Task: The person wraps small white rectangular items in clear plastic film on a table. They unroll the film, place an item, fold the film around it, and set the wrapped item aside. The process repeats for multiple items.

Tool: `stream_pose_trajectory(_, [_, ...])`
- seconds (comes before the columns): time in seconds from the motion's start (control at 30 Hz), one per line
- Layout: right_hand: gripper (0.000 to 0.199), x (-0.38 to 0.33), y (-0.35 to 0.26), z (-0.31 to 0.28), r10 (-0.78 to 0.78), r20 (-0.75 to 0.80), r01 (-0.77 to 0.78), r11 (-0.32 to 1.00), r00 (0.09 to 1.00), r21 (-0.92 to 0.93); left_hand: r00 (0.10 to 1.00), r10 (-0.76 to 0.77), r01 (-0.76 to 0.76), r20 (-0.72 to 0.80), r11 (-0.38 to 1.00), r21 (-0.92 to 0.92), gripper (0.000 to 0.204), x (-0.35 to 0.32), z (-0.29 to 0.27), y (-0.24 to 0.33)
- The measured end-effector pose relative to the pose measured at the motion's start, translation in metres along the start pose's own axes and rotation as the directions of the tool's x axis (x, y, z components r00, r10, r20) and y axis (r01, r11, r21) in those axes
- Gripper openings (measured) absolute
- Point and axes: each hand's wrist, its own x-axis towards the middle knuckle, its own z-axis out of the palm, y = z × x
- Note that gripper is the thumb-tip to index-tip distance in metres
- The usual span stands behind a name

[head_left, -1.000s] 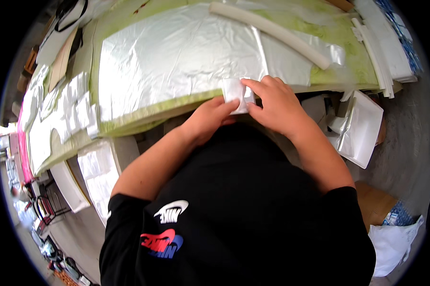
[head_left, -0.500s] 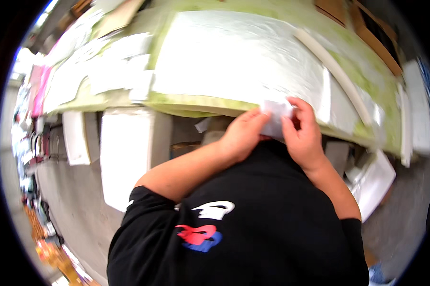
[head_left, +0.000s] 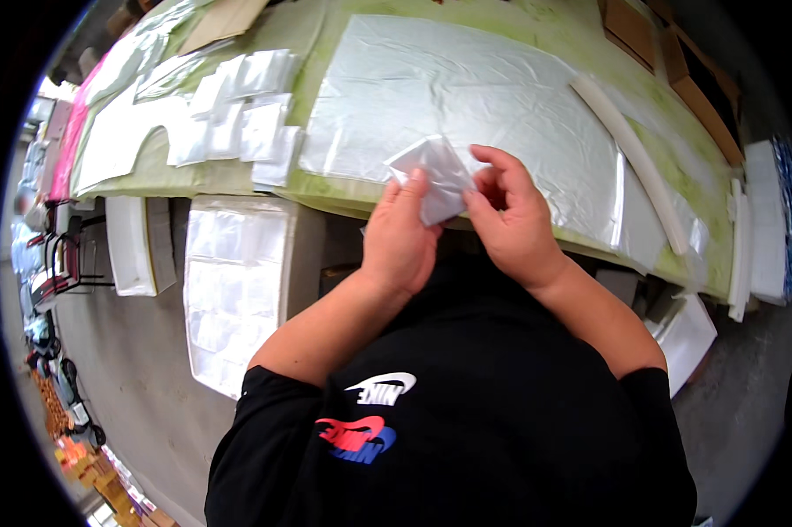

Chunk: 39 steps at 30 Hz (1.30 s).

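A small, creased packet of clear plastic film (head_left: 442,180) is held up in front of me, just over the table's near edge. My left hand (head_left: 402,233) grips its lower left side, thumb on top and fingers underneath. At the packet's right edge is my right hand (head_left: 514,220), its thumb against the film and the other fingers curled, with the index finger lifted apart. Beneath and beyond lies a large sheet of shiny clear film (head_left: 440,97) on the green-stained table (head_left: 326,198).
Several small plastic packets (head_left: 247,114) lie in rows at the left of the table. A long pale tube (head_left: 633,149) rests on the right. Below the table edge stands a white box (head_left: 238,272) holding more packets. Cardboard boxes (head_left: 699,88) sit at the far right.
Both hands have moved left and a little away from my body with the packet. The packet now tilts up and shows more of its face, and my right index finger has lifted off it.
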Motion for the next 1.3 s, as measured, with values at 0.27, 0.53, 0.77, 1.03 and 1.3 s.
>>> stream_pose_trajectory(0.27, [0.033, 0.000, 0.003, 0.003, 0.040, -0.007, -0.040, 0.999, 0.999, -0.019, 0.999, -0.019, 0.017, -0.031, 0.997, -0.077, 0.033, 0.005, -0.005, -0.002])
stream_pose_trajectory(0.53, [0.036, 0.001, 0.013, 0.011, 0.040, -0.003, -0.039, 0.992, 0.999, 0.117, 0.986, 0.137, -0.144, -0.092, 0.987, -0.069, 0.030, -0.004, -0.019, 0.003])
stream_pose_trajectory(0.77, [0.035, 0.016, 0.005, 0.015, -0.088, -0.033, 0.087, 0.995, 0.996, -0.043, 0.973, 0.227, -0.228, -0.049, 0.974, -0.006, 0.030, 0.000, -0.021, -0.006])
stream_pose_trajectory(1.03, [0.029, 0.015, 0.012, 0.017, -0.104, -0.030, 0.105, 0.994, 0.994, 0.018, 0.975, 0.187, -0.177, -0.122, 0.980, 0.093, 0.016, -0.005, -0.038, 0.019])
stream_pose_trajectory(1.3, [0.018, -0.011, 0.024, -0.011, -0.069, 0.196, 0.051, 0.994, 0.978, 0.098, 0.681, 0.621, -0.254, -0.388, 0.698, 0.670, 0.027, -0.071, -0.181, 0.178])
